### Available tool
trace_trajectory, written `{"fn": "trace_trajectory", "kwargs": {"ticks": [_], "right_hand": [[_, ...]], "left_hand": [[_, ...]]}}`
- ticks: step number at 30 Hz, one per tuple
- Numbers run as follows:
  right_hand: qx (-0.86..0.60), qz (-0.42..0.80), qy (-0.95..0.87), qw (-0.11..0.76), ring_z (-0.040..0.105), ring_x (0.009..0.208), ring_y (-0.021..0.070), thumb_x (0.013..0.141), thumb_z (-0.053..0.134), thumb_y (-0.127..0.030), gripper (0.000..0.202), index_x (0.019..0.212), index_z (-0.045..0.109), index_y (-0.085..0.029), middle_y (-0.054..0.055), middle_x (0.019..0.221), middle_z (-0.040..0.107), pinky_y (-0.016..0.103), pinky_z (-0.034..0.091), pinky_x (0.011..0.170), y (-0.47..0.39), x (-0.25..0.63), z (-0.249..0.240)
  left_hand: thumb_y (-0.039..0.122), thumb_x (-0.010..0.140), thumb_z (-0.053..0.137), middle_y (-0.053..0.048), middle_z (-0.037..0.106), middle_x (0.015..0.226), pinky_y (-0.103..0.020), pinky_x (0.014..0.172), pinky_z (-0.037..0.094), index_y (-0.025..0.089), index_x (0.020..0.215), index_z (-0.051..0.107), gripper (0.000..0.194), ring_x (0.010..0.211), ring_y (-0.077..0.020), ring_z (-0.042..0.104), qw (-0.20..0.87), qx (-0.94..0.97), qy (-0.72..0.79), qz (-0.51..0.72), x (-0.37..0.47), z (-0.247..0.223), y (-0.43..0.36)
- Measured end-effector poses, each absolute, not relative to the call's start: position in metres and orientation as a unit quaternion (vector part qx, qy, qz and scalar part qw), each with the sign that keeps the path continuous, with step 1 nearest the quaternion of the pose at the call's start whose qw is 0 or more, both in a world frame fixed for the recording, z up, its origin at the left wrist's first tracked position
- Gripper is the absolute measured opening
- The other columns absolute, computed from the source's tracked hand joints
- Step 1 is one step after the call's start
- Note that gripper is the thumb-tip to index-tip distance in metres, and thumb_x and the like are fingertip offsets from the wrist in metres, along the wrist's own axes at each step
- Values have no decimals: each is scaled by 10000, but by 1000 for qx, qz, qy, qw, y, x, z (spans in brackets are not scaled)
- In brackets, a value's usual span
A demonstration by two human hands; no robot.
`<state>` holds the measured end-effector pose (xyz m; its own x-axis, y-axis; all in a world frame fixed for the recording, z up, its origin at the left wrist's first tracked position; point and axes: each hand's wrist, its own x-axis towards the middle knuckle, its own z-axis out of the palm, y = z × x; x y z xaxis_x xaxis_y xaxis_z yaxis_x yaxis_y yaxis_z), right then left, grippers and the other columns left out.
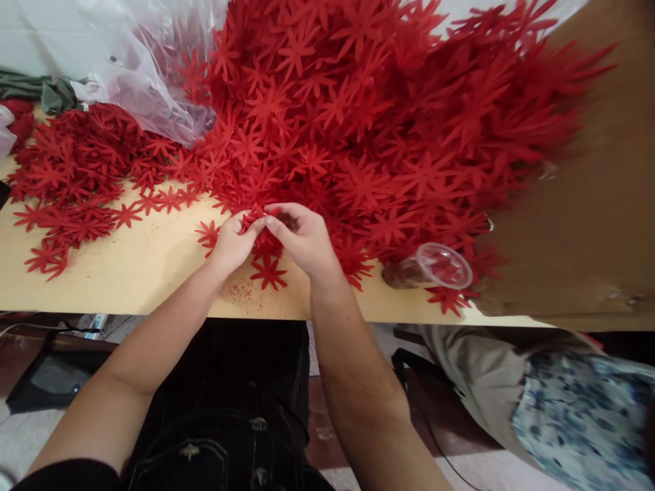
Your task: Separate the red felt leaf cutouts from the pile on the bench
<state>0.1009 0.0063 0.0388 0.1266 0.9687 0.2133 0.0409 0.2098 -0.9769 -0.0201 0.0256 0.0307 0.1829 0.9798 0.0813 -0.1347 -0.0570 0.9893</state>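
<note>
My left hand (234, 240) and my right hand (303, 239) meet over the near edge of a big heap of red star-shaped flower pieces (358, 136). Between my pinched fingertips is a red flower piece (254, 217), mostly covered by the fingers. The thumbs of both hands nearly touch on it. Just below my hands a single red flower piece (269, 273) lies flat on the table, and another loose one (209, 234) rests left of my left hand.
A smaller red pile (76, 164) spreads over the pale table (174, 273) on the left. Clear plastic bags (148, 75) lie behind it. A transparent plastic cup (434, 266) lies tipped on its side at right, near a brown cardboard sheet (578, 239). Another person's patterned clothing (578, 402) shows lower right.
</note>
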Motion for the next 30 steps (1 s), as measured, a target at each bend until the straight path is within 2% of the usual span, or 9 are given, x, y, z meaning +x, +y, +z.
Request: {"fn": "trace_trajectory", "kwargs": {"ticks": [3, 6, 10, 13, 17, 21, 25, 28, 30], "right_hand": [[-455, 456, -525, 557, 592, 729, 108, 580, 742, -465, 357, 788, 636, -195, -5, 793, 647, 284, 497, 731, 8, 97, 34], [-435, 482, -512, 563, 589, 742, 97, 566, 763, -420, 333, 785, 629, -208, -17, 815, 645, 263, 498, 742, 11, 96, 32], [-447, 471, -498, 575, 558, 667, 81, 617, 732, -410, 272, 770, 623, -212, -31, 745, 625, 245, 488, 686, 13, 95, 32], [-487, 425, -465, 605, 495, 567, 65, 647, 704, -426, 255, 670, 592, -198, -47, 620, 568, 228, 452, 604, 17, 97, 30], [-526, 367, -427, 638, 400, 478, 52, 676, 635, -529, 369, 579, 529, -189, -59, 518, 485, 213, 363, 486, 21, 101, 27], [-532, 355, -424, 642, 365, 436, 54, 729, 549, -578, 427, 554, 466, -197, -68, 473, 419, 219, 339, 459, 21, 103, 24], [-521, 361, -422, 648, 449, 501, 58, 716, 606, -516, 340, 638, 495, -204, -66, 564, 489, 218, 406, 530, 22, 102, 22], [-499, 378, -427, 653, 521, 583, 61, 653, 692, -449, 300, 760, 539, -215, -60, 687, 574, 219, 437, 586, 22, 101, 21], [-500, 369, -432, 653, 502, 554, 56, 686, 667, -445, 277, 737, 531, -209, -63, 645, 560, 215, 421, 565, 22, 99, 22]], "left_hand": [[168, 790, 577, 55, 510, 537, -196, 571, 377, 153, 630, 554, 162, 520, -47, 444, 562, 507, 417, 504, -20, 31, 27], [293, 791, 601, 64, 464, 489, -195, 508, 334, 153, 586, 519, 262, 468, -37, 396, 581, 489, 432, 486, -19, 31, 29], [406, 783, 590, 62, 446, 489, -215, 486, 318, 161, 585, 508, 325, 446, -42, 369, 601, 484, 428, 471, -19, 32, 28], [344, 792, 586, 44, 508, 563, -220, 573, 379, 154, 617, 533, 264, 524, -52, 438, 590, 509, 410, 475, -20, 33, 25], [195, 732, 641, 48, 545, 619, -209, 620, 401, 144, 696, 563, 99, 566, -45, 467, 580, 530, 426, 449, -19, 33, 23], [163, 756, 591, 25, 609, 700, -217, 707, 444, 149, 774, 603, 26, 654, -61, 539, 538, 535, 440, 481, -20, 28, 27], [105, 782, 514, -30, 689, 978, -285, 941, 431, 166, 907, 652, 196, 938, -108, 611, 515, 556, 410, 507, -25, 24, 31], [88, 782, 502, -30, 698, 1003, -310, 988, 417, 174, 921, 666, 231, 987, -119, 615, 529, 565, 388, 501, -27, 23, 32], [126, 799, 509, -28, 699, 983, -317, 974, 432, 177, 925, 662, 205, 971, -123, 622, 554, 548, 371, 505, -26, 23, 32]]}}
